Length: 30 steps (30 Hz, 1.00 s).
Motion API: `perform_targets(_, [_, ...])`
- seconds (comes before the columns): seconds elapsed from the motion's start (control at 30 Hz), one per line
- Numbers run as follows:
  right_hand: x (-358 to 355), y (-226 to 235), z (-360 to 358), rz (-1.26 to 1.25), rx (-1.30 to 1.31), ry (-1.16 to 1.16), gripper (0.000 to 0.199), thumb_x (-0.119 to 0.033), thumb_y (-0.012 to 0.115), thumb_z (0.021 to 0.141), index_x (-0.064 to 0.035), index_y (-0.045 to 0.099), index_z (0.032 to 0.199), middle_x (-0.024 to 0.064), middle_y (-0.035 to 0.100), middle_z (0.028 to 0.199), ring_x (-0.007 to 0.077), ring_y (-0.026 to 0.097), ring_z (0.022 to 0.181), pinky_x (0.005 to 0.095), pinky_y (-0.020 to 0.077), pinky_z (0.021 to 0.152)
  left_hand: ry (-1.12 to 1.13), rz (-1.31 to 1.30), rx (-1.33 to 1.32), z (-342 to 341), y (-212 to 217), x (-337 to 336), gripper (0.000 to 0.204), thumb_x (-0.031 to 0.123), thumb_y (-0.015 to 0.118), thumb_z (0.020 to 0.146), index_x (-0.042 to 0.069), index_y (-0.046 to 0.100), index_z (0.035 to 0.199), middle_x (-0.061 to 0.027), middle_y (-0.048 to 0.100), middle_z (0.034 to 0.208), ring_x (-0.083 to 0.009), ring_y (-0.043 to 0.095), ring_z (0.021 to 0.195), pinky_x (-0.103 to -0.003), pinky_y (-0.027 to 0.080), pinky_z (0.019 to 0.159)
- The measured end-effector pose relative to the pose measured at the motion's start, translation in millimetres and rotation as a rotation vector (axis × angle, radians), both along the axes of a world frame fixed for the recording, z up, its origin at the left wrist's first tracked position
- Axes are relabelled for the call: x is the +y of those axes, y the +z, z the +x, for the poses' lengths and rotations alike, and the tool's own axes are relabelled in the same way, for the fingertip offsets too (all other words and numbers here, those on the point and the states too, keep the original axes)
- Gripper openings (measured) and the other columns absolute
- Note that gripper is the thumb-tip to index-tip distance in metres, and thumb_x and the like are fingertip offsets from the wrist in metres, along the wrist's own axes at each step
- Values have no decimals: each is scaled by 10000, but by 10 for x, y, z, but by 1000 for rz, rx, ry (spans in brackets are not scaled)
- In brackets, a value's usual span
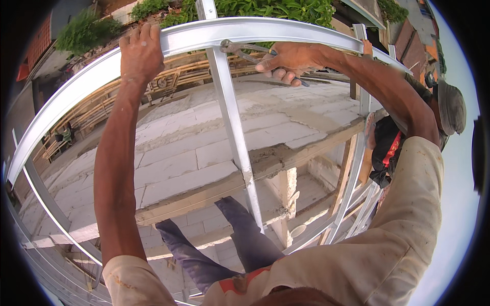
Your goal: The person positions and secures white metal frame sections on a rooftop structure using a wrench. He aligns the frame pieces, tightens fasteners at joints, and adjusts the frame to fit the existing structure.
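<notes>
- Nearest: a stained cream shirt (398,204) and dark blue trouser legs (247,234); no writing is discernible on either.
- Left hand (142,53): clenched over a long silver metal channel (291,33), which spans overhead.
- Right hand (286,60): grasping bare-metal pincers with blue handle ends (234,47); the handles stand apart.
- Location: the pincers' head sits at the joint of the channel and a straight silver metal post (229,107); bite unconfirmed.
- Step, as judged: working the joint with the pincers. The next move calls for a square bite and a steady channel.
- Beyond: pale grey block masonry (204,140), unmarked.
- At right: a person in a grey brimmed hat (451,109); a red patch (392,148) there bears pale lettering, not reliably legible.
- Farthest: green foliage (286,11). No brand is identifiable.
</notes>
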State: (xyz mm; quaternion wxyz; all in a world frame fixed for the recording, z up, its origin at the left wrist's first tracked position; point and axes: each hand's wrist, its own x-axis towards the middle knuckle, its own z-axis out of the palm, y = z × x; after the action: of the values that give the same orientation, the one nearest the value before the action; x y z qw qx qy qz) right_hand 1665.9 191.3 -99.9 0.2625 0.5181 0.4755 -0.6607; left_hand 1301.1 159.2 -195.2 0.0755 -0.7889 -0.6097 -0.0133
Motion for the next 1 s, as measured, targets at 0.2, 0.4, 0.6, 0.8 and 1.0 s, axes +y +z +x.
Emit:
perform_targets(0.2, [-979, -891, 37, 621, -3, -172, 583, -520, 585, 1083, -8, 631, 809, 61, 527, 597, 153, 476, 482, 380, 414, 442, -62, -73, 12, 74, 15, 171, 568, 112, 743, 801, 79, 482, 1305, -116, 623, 1294, -332, 640, 1247, -582, 470, 957])
perform_targets(0.4, [-1183, -1113, 16, 648, 47, -299, 560, -535, 558, 1090, -18, 702, 928, 65, 563, 629, 192, 599, 592, 381, 500, 524, -43, -65, -12, 183, 19, 95, 605, 103, 753, 782, 80, 479, 1320, -119, 623, 1298, -329, 635, 1254, -588, 468, 966])
perform_targets(0.6, [-369, -29, 128, 119, 97, -197, 569, -479, 559, 1091, 53, 692, 1246, 165, 696, 829, 301, 742, 774, 487, 680, 750, -6, -33, -5, 69, 9, 5, 632, 102, 785, 758, 93, 497, 1320, -111, 614, 1301, -328, 621, 1258, -569, 471, 968])
perform_targets(0.8, [125, 272, 259, -258, 109, -201, 610, -450, 561, 1093, 95, 599, 1363, 187, 693, 884, 301, 720, 757, 546, 669, 725, -4, -111, 28, 199, 103, 73, 716, 148, 859, 724, 105, 501, 1342, -105, 605, 1331, -329, 608, 1277, -554, 475, 985])
perform_targets(1.0, [342, 298, 407, -285, 61, -114, 514, -432, 553, 1105, 53, 621, 1263, 110, 634, 810, 233, 664, 712, 483, 618, 683, -30, -86, -1, 259, 46, 116, 667, 128, 803, 732, 105, 498, 1325, -93, 587, 1304, -320, 601, 1251, -567, 467, 977])
